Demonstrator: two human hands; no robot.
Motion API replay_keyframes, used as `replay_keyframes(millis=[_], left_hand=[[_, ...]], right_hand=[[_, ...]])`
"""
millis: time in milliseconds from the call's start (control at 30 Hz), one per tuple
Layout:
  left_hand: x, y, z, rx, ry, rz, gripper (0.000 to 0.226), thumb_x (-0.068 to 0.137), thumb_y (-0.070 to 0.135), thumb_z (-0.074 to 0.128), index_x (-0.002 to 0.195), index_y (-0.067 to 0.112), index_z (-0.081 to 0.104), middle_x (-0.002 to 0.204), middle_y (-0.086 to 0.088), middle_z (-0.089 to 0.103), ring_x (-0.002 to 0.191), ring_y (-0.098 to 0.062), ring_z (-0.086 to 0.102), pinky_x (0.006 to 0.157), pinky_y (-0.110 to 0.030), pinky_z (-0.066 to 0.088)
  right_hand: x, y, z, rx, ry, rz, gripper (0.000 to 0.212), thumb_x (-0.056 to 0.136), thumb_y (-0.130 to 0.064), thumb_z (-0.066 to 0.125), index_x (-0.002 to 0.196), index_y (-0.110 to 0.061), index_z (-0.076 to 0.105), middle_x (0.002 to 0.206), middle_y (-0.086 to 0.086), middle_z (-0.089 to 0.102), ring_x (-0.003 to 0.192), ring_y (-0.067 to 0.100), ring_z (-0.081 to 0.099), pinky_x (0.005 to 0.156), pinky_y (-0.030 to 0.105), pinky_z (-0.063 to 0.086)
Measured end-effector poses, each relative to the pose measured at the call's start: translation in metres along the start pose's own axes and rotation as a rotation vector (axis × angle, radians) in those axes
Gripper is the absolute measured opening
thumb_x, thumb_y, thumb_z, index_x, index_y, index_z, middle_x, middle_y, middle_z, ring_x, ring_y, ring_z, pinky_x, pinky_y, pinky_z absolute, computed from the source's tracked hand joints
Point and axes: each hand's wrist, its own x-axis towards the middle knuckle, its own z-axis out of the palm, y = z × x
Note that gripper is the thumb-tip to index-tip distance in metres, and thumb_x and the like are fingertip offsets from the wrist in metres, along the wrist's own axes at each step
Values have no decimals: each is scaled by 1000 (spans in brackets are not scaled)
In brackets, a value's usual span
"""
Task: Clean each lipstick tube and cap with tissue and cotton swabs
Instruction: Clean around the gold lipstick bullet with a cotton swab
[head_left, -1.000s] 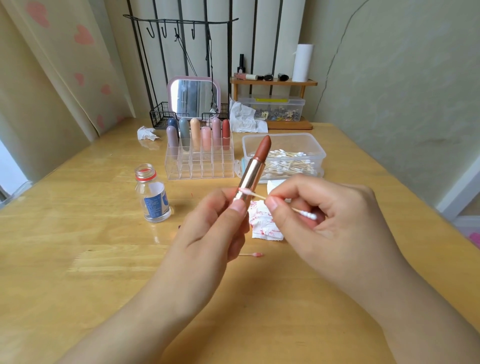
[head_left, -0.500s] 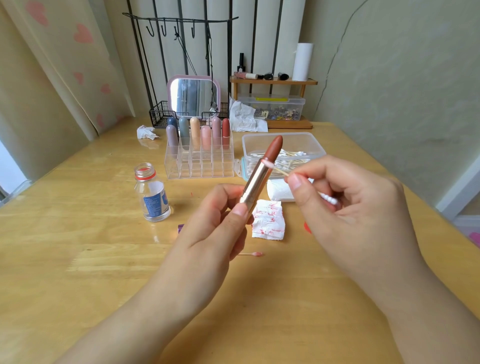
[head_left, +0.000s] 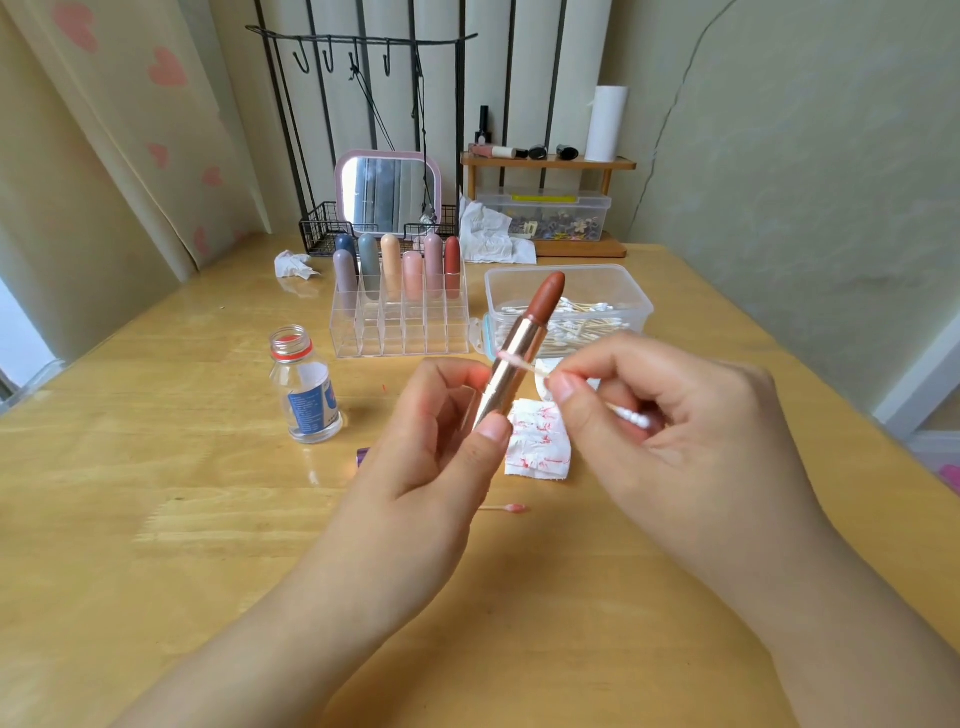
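Left hand (head_left: 426, 447) gripped uncapped lipstick tube (head_left: 514, 353) tilted upright, right hand (head_left: 670, 431) pinched cotton swab (head_left: 524, 364) with pink tip touching tube's gold casing, stained tissue (head_left: 540, 441) on table (head_left: 156, 493) beneath both hands

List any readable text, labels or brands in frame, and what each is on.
None legible.
Bottle: blue and white label, print too small and blurred to read.
Lipstick: no marking visible.
Clear box under the shelf: yellow strip on the lid, no readable text.
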Motion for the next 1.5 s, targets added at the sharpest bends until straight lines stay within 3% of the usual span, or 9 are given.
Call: replay_keyframes(millis=[167, 333, 533, 700, 900, 1033, 1267, 1367, 1500], left_hand=[[-1, -2, 2, -38, -16, -2, 16, 86, 28, 52, 102, 27, 51, 83, -3, 62, 63, -10, 48, 56, -15, 45], [-1, -2, 0, -12, -9, 5, 25, 81, 42, 54, 104, 33, 51, 80, 5, 60, 63, -11, 48, 58, -17, 44], [-2, -1, 1, 23, -2, 13, 21, 79, 46, 52, 98, 39, 50, 81, -5, 54, 66, -14, 46, 61, -25, 43], [-1, 2, 3, -18, 15, 37, 18, 82, 33, 59, 98, 35, 51, 75, 10, 54, 63, -11, 46, 56, -18, 45], [-4, 7, 5, -23, 27, 15, 20, 81, 22, 56, 100, 23, 48, 75, 9, 54, 54, -9, 46, 51, -11, 44], [-2, 9, 7, -55, 21, 4, 24, 80, 21, 57, 102, 19, 47, 76, 14, 54, 54, -1, 45, 48, -10, 43], [-3, 12, 10, -10, 50, -33, 44, 78, 28, 59, 120, 17, 51, 75, 12, 55, 55, 4, 49, 48, -7, 41], [0, 10, 5, -24, 33, -71, 15, 88, 34, 52, 94, 26, 63, 63, 14, 48, 56, -4, 42, 52, -14, 37], [1, 7, 1, -88, 32, -82, 25, 88, 34, 42, 85, 24, 64, 64, 8, 45, 61, -14, 41, 56, -19, 36]], right_hand=[[2, 4, -6, -13, 70, 18, 19, 87, -23, 58, 72, -13, 65, 48, 4, 39, 44, 15, 44, 47, 22, 34], [0, -3, 0, 9, -7, -30, 14, 82, -10, 66, 68, -14, 65, 49, -16, 29, 47, -1, 33, 49, -1, 25], [2, 4, -5, -15, 79, 16, 19, 87, -24, 58, 74, -13, 66, 51, 4, 38, 45, 14, 44, 47, 19, 33], [0, -4, 3, -13, -25, -44, 11, 82, -10, 66, 71, -12, 66, 51, -19, 32, 47, -6, 37, 50, -2, 26], [3, 1, -4, -65, 63, -28, 16, 87, -20, 61, 73, -12, 65, 47, -5, 40, 48, 11, 40, 48, 14, 31], [0, -4, 2, -33, -40, -57, 11, 81, -12, 66, 70, -12, 65, 52, -22, 29, 48, -4, 35, 51, 3, 25], [3, -1, -3, -61, 21, -43, 12, 83, -13, 65, 71, -12, 65, 48, -16, 33, 48, -1, 35, 52, 4, 26], [0, -3, 1, -25, -44, -46, 12, 81, -11, 66, 70, -13, 64, 50, -19, 29, 46, -4, 35, 50, 1, 25], [-1, -3, 3, 20, -65, -35, 12, 81, -8, 65, 70, -12, 65, 51, -18, 29, 45, -3, 37, 49, -3, 26]])
